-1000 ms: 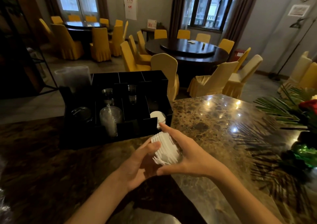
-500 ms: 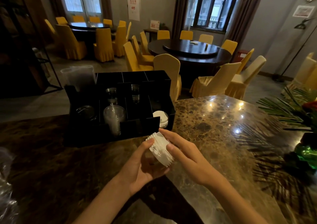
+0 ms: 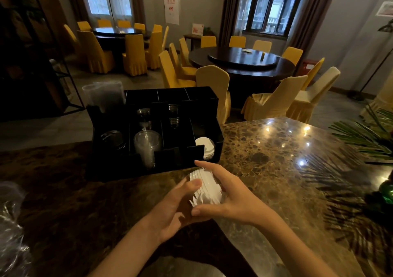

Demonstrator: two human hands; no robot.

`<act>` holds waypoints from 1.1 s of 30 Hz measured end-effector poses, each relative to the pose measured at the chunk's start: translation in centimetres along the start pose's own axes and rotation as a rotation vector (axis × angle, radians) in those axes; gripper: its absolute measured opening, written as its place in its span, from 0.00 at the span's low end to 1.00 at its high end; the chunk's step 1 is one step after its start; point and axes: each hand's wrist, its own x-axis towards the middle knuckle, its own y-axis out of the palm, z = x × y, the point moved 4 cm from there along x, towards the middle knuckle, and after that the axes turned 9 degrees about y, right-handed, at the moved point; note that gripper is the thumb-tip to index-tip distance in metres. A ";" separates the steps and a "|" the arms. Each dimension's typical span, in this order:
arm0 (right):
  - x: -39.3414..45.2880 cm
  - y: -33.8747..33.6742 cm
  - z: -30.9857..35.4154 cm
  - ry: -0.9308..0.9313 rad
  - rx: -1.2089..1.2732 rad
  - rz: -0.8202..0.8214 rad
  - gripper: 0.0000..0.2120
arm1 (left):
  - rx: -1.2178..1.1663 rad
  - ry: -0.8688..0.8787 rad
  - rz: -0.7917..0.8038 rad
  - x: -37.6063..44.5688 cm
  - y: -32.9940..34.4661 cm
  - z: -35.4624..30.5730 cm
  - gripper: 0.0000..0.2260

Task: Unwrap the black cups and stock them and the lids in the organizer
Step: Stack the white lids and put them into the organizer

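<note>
Dim banquet rm, marble desk [image 3: 276, 149]. Going L to R: crinkled plastic wrap [image 3: 10, 223] at 9 o'clock, black organizer [image 3: 212, 151] at 11 w/ white lids already in its right front slot. Lid stack [image 3: 207, 188] sits just below it, clamped btwn left hand [image 3: 172, 208] and right hand [image 3: 231, 200]. Stack lies tilted, long axis toward 11. Prob light, thin, slippery; likely fans apart, so grip both ends.
</note>
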 end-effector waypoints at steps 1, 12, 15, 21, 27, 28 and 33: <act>0.1 0.0 0.0 -0.005 0.000 -0.008 0.45 | 0.005 -0.003 0.004 0.1 -0.1 0.0 0.24; 0.2 -0.7 -1.0 0.103 0.267 0.035 0.32 | -0.068 -0.044 0.003 1.5 -0.5 0.3 0.25; 0.1 -1.7 -1.3 0.106 0.250 0.104 0.31 | -0.119 -0.057 0.009 1.6 -0.3 0.3 0.25; 0.1 -2.6 -1.7 0.080 0.101 0.175 0.38 | -0.075 -0.056 0.060 1.6 -0.4 0.4 0.22; -0.4 -2.0 -1.8 0.017 0.142 0.136 0.42 | 0.031 -0.013 0.100 1.1 -0.7 -0.1 0.25; -0.5 -1.8 -1.8 0.008 0.156 0.133 0.42 | 0.050 -0.008 0.109 1.1 -0.8 -0.1 0.25; -0.4 -1.6 -1.3 -0.061 0.102 0.136 0.43 | 0.032 0.029 0.121 1.3 -1.0 -0.2 0.27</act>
